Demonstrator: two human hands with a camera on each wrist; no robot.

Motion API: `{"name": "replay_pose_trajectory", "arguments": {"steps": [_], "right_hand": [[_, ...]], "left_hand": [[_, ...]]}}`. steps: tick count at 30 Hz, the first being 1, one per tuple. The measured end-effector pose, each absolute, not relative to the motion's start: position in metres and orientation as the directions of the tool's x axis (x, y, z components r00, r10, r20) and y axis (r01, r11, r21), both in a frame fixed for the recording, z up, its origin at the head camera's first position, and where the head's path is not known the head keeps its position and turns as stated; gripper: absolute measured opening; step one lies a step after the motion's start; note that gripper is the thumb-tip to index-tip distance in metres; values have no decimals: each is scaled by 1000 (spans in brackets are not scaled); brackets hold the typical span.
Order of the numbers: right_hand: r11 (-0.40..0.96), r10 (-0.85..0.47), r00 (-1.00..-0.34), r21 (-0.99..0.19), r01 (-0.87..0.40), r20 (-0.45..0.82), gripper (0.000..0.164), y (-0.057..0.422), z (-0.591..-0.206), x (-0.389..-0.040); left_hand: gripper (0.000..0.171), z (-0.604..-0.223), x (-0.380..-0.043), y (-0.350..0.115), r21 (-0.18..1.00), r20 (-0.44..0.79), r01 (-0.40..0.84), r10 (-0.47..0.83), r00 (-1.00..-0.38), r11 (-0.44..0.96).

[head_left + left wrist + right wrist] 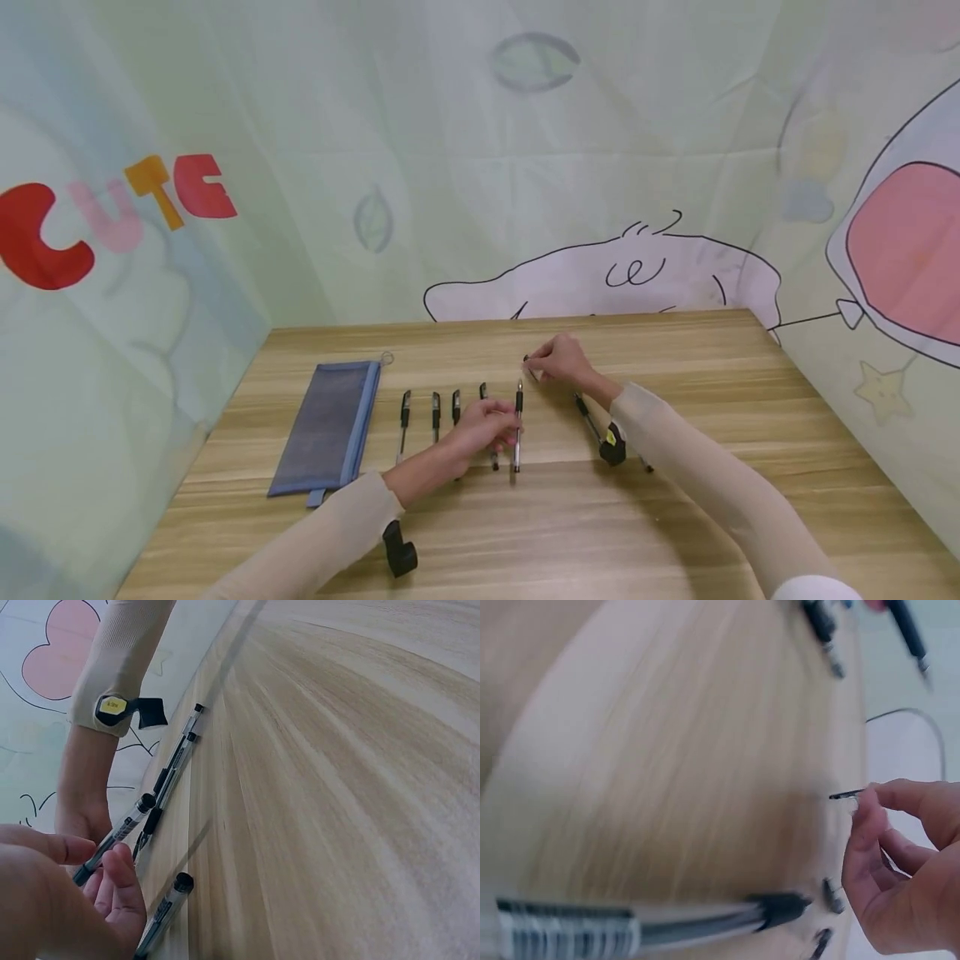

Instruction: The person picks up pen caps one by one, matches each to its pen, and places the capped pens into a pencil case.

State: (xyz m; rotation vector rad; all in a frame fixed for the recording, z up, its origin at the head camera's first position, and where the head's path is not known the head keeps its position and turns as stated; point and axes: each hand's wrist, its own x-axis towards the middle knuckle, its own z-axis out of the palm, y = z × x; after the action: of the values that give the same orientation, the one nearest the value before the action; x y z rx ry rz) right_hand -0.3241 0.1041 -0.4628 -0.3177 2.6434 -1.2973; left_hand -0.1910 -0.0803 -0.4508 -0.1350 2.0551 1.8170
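In the head view, my left hand (480,429) pinches a gel pen (517,450) with its bare writing tip pointing away from me. The left wrist view shows that pen (120,834) between thumb and fingers, its black end plug raised. My right hand (561,360) is a little farther back and to the right, pinching a small pen cap (529,364) with a dark clip. In the right wrist view the cap (846,795) sticks out from the fingertips, apart from the bare pen tip. Behind my left hand lies another pen (495,460), partly covered.
Three capped pens (405,417) lie in a row left of my left hand. A blue mesh pencil case (326,429) lies farther left. Beneath my right forearm are an uncapped-looking pen (587,414) and another pen's end (647,467). Printed curtains surround the wooden table (525,533).
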Motion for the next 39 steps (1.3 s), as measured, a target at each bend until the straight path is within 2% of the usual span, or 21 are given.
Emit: {"name": "replay_pose_trajectory", "arguments": {"steps": [6, 10, 15, 23, 30, 39], "right_hand": [[368, -299, -938, -928, 58, -177, 29, 102, -447, -315], [264, -309, -926, -955, 136, -217, 41, 103, -435, -311], [184, -346, -899, -959, 215, -268, 46, 108, -428, -308], [186, -402, -862, -949, 255, -310, 48, 116, -425, -302], [194, -431, -843, -946, 260, -321, 36, 118, -424, -300], [199, -473, -816, -943, 268, -332, 37, 115, -425, -297]], "left_hand": [[31, -451, -190, -82, 937, -343, -319, 196, -919, 142], [31, -450, -192, -81, 944, -322, -297, 201, -925, 143], [32, -451, -193, -80, 949, -305, -280, 214, -928, 142], [33, -453, -192, -80, 954, -297, -276, 237, -925, 117], [31, -452, -192, -80, 953, -302, -280, 250, -920, 121], [29, -452, -193, -79, 950, -311, -292, 262, -914, 109]]}}
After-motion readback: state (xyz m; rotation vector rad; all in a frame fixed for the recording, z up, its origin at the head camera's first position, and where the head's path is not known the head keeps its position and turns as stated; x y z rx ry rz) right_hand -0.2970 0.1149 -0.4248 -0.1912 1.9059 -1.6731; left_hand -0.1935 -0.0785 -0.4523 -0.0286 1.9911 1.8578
